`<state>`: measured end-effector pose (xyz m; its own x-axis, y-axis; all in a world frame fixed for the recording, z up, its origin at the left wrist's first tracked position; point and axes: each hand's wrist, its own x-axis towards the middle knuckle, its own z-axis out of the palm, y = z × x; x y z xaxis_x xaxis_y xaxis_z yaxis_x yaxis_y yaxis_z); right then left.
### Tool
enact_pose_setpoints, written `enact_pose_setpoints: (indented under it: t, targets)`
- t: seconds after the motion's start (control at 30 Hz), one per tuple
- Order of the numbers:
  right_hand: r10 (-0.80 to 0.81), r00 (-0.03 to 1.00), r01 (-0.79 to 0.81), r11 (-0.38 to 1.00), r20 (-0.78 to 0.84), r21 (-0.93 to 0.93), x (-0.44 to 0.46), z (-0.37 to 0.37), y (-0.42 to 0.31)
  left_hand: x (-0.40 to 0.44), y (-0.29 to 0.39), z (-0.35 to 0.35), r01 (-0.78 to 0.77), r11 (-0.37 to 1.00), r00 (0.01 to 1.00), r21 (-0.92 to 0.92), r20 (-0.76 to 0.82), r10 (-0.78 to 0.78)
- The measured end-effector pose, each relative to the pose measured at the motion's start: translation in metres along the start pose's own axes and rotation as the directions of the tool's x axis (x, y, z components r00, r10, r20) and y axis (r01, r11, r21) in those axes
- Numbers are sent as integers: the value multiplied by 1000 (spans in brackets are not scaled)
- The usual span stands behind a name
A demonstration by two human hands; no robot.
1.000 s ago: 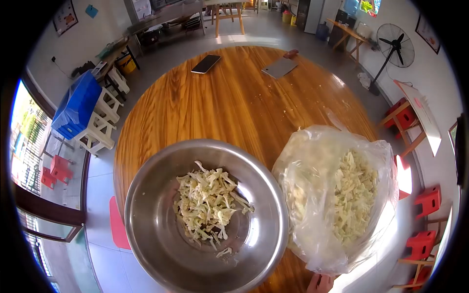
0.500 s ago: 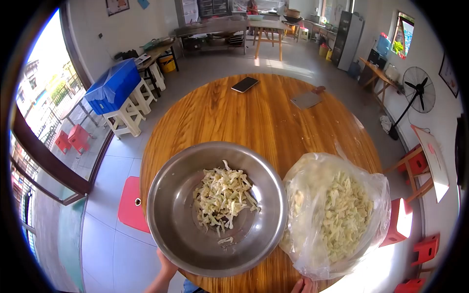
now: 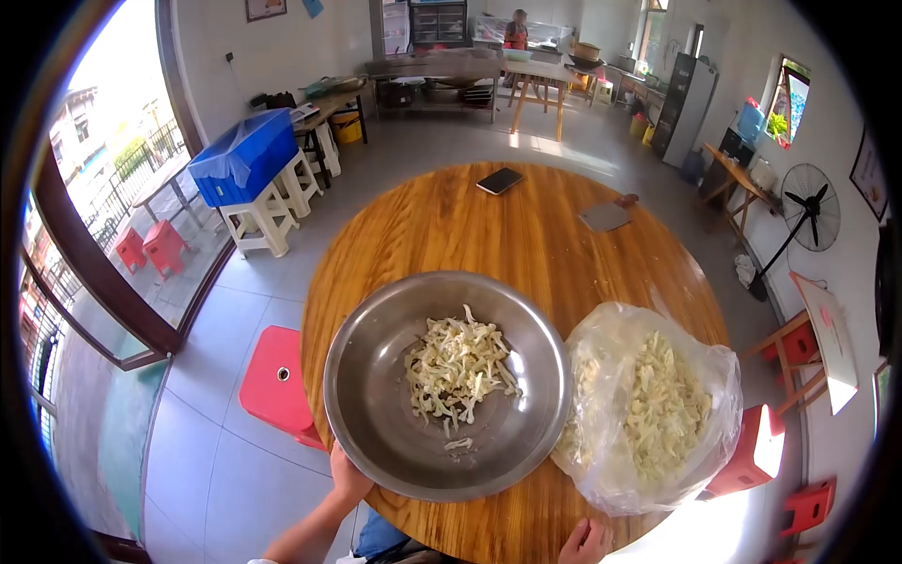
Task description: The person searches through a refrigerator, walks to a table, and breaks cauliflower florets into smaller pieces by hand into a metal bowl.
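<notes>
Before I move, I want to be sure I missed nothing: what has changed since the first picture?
The left hand has come into view at the bowl's near left side; its grip is unclear. The view has swung up and left. The right hand stays below the bag; bowl, bag, phone and cleaver show no clear shift.

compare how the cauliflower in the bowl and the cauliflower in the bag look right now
The cauliflower in the bowl is a small loose heap with bare metal around it; the cauliflower in the bag is a bigger mass, packed closer. The bowl's pieces lie uncovered, while the bag's are wrapped round by clear, crumpled plastic. Both are pale, cut-up pieces.
</notes>
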<state>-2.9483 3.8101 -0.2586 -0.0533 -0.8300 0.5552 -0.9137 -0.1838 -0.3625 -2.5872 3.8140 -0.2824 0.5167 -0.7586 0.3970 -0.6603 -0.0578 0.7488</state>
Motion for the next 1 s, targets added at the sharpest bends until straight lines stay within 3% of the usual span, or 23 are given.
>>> enact_pose_setpoints:
  t: [0.13,0.17,0.2,0.27,0.43,0.73,0.8,0.83,0.87,0.93,1.0]
  targets:
    - [14,995,-9,999,99,-41,4,5,-1,-11,-18,-2,-100,921,958,376,286,-13]
    - [5,991,4,998,136,-62,9,5,-3,-14,-20,-4,169,967,895,192,380,-232]
    - [-3,985,17,997,175,-79,15,4,-6,-13,-22,-3,333,936,833,110,430,-347]
    - [55,960,-40,997,273,-62,32,2,-12,-17,-25,0,417,904,793,96,448,-413]
    - [126,949,-98,989,288,-111,47,15,-10,-2,-29,8,532,837,712,127,468,-523]
    - [222,948,-193,971,230,-143,16,21,-6,-3,-31,1,535,838,714,107,472,-517]
    - [218,950,-188,971,223,-151,-2,20,2,-12,-36,1,512,855,734,88,473,-488]
    - [151,946,-106,980,287,-166,-8,17,13,-18,-38,-2,502,861,740,79,475,-476]
    - [110,966,-86,990,233,-111,13,12,2,-22,-39,-4,486,871,750,69,479,-456]
    - [216,944,-201,976,248,-83,-14,15,13,-27,-41,-6,454,890,767,47,486,-418]
    - [152,971,-139,987,184,-83,-13,13,15,-31,-42,-12,410,911,791,31,486,-372]
